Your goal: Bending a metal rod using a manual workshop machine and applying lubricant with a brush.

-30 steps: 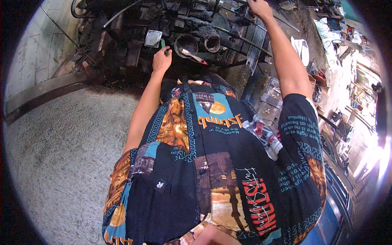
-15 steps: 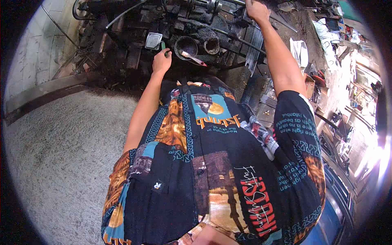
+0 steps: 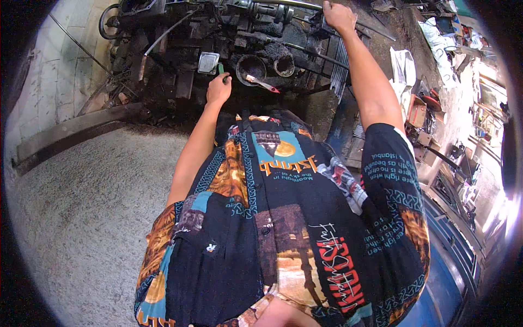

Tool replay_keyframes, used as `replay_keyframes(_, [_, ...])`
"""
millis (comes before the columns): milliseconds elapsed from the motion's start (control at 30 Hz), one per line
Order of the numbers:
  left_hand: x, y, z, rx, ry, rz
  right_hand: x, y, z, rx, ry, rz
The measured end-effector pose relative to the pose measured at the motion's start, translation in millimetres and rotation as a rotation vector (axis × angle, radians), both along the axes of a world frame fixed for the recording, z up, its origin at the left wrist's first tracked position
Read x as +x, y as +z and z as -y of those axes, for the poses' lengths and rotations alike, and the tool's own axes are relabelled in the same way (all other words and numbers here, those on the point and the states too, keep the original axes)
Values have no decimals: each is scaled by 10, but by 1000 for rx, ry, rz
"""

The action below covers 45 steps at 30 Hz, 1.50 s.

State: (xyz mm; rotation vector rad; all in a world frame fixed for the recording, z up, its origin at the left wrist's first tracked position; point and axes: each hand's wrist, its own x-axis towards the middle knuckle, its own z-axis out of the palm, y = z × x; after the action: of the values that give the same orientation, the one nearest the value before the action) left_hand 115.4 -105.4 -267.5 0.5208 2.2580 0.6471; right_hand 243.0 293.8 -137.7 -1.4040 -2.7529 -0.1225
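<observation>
My left hand (image 3: 219,90) is closed around a green handle (image 3: 221,69); what the handle belongs to is hidden. Just beyond it, a small square pale-rimmed container (image 3: 208,62) rests on the dark, grimy machine (image 3: 196,41). Right of that hand sits a round dark bowl (image 3: 251,66), with a brush (image 3: 262,83) lying across it, its red-tipped handle over the near rim. A smaller dark cup (image 3: 284,66) stands beside the bowl. At the upper right, my right hand (image 3: 339,18) is closed over a metal rod (image 3: 377,30), its fingertips mostly hidden.
A bent metal tube (image 3: 170,34) sticks out of the machine's left part. Several thin metal strips (image 3: 339,65) hang below my right forearm. White cloth or plastic (image 3: 402,68) and boxes (image 3: 417,111) lie to the right. Rough grey floor (image 3: 98,201) spreads at the lower left, bordered by a low curb (image 3: 71,128).
The view has tilted slightly, so the machine, bowl and cup appear a little lower. Both hands keep their holds, with only a slight shift.
</observation>
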Motion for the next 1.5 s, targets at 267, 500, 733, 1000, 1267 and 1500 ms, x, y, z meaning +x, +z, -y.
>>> replay_keyframes(267, [-26, 80, -9, -17, -22, -11, -103, 158, 135, -5, -65, 2])
replay_keyframes(500, [-42, 42, -90, 34, -86, -37, 37, 232, 130, 4, -132, -46])
replay_keyframes(733, [-60, 82, -90, -17, -89, -13, -31, 242, 182, 33, -147, -5])
replay_keyframes(1000, [-53, 80, -81, -8, -81, -35, -49, 276, 204, 5, -173, -6])
replay_keyframes(1267, [-55, 83, -81, -14, -88, -28, -61, 279, 231, 7, -156, -16])
replay_keyframes(1500, [-56, 89, -96, -38, -81, -5, -18, 196, 183, 30, -152, -41])
